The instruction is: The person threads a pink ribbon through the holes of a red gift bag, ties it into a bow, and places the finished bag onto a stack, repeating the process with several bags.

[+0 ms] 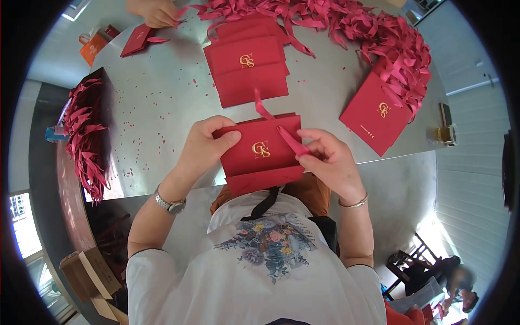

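Note:
A red paper bag (244,149) with a gold emblem is held at the table's front edge, with more red paper beneath its lower side. My left hand (208,143) grips its upper left corner, thumb on the front face. At the right side of the bag, my right hand (327,162) pinches a red ribbon (291,142) that comes out of the bag's upper right part. Another ribbon end (262,105) stands up behind the top edge. Just beyond lies a stack of red bags (246,59) with the same emblem.
Red bags (376,116) and a heap of ribbons (379,38) lie on the metal table (162,108) at the right. A box of ribboned bags (86,138) stands left. A co-worker's hand (157,13) is at a bag (135,40). A glass (447,135) stands far right.

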A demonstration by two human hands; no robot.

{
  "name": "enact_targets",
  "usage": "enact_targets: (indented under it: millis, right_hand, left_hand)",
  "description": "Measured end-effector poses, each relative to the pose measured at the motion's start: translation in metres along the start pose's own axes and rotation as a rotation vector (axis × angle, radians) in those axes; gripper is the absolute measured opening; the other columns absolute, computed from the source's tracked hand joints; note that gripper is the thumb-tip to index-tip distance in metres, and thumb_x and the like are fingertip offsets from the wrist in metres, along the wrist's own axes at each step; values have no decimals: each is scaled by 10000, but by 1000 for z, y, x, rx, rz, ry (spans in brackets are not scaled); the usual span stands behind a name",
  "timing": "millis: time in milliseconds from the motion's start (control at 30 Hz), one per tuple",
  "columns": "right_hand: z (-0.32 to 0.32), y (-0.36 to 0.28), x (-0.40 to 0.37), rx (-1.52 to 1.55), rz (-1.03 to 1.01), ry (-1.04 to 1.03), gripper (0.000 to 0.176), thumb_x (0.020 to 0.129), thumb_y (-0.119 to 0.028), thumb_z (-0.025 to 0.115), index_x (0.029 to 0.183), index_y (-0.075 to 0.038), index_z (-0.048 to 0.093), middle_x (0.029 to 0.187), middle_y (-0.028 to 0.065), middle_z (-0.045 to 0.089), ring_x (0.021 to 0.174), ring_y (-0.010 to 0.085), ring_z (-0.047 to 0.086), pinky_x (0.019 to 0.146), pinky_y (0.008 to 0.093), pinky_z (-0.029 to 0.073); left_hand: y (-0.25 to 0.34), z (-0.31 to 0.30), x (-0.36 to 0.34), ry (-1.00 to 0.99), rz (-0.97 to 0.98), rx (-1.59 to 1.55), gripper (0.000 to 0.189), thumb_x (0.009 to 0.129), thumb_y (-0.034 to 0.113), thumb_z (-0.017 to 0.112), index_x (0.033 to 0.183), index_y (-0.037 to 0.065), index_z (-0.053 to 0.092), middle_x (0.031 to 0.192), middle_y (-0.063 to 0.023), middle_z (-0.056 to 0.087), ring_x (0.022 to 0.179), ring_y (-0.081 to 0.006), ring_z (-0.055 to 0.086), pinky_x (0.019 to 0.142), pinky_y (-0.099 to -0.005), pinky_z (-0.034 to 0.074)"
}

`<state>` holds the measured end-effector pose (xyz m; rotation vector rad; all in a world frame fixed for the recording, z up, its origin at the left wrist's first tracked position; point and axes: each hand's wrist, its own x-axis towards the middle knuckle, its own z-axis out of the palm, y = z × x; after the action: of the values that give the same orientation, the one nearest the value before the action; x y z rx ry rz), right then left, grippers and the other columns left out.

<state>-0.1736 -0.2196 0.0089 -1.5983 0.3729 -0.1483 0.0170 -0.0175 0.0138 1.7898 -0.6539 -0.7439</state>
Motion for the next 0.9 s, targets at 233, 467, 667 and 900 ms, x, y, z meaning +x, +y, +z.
enact_targets:
  millis: [233, 467, 667, 900]
  right_hand:
    - [-20, 19, -20, 184, 88, 49, 456, 868, 71, 601, 1311, 14, 508, 1007, 67, 663, 894, 103, 627, 767, 238, 506]
    - [-50, 26, -45, 260, 82, 93, 500, 844, 84, 633, 1324, -4, 518, 1033, 73, 670, 897, 105, 630, 775, 228, 510]
    - [-44, 35, -46, 489, -309, 73, 596, 787, 6, 751, 1331, 17, 509, 1093, 100, 665, 959, 169, 646, 806, 282, 516]
    - [-26, 25, -38, 644, -461, 7, 705, 787, -53, 773, 1387, 57, 419, 1145, 194, 640, 1027, 262, 638, 881, 380, 522]
  left_hand:
    - [-4, 15, 22, -82, -30, -33, 137, 885, 101, 656, 919, -31, 658, 784, -20, 656, 728, -75, 586, 661, -243, 487]
    - [-25, -1, 46, -27, -29, -253, 97, 909, 83, 652, 958, -1, 662, 863, -2, 652, 782, -65, 575, 719, -220, 474]
    - [-33, -5, 48, -46, -97, -352, 143, 905, 85, 643, 980, -36, 657, 891, -39, 671, 817, -94, 606, 741, -237, 493]
    - [-32, -9, 47, -72, -136, -327, 215, 868, 83, 631, 1042, -42, 650, 930, -53, 673, 856, -122, 616, 783, -253, 495]
